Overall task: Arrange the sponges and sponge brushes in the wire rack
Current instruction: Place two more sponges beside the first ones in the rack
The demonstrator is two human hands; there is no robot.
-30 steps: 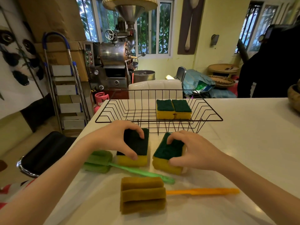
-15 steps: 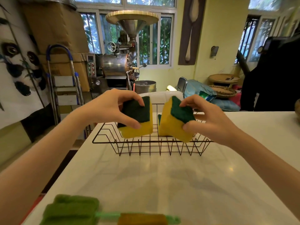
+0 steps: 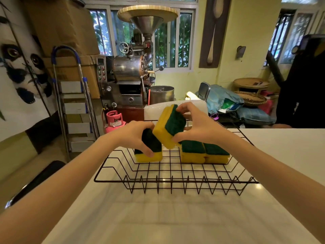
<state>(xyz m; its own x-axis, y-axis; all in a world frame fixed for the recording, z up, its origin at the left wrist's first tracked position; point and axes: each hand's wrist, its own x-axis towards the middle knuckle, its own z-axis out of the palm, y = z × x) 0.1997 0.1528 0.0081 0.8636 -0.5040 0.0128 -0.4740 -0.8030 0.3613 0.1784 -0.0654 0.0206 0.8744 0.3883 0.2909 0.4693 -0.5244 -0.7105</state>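
Observation:
A black wire rack (image 3: 175,180) stands on the white counter. Two yellow sponges with green scouring tops (image 3: 204,153) lie side by side inside it at the back right. My left hand (image 3: 135,136) grips a third yellow-green sponge (image 3: 149,152) that rests flat on the rack floor, left of the pair. My right hand (image 3: 197,125) holds a fourth sponge (image 3: 169,126) tilted in the air above the gap between them. The sponge brushes are out of view.
The white counter (image 3: 175,217) reaches toward me in front of the rack. A white chair back (image 3: 153,110) stands just behind the rack. Beyond are a coffee roaster (image 3: 130,73), a step ladder (image 3: 73,103) and a person in dark clothes (image 3: 306,88) at the right.
Both hands lifted a sponge each from the counter and carried them over the rack. The left sponge has come down onto the rack floor; the right one stays raised and tilted.

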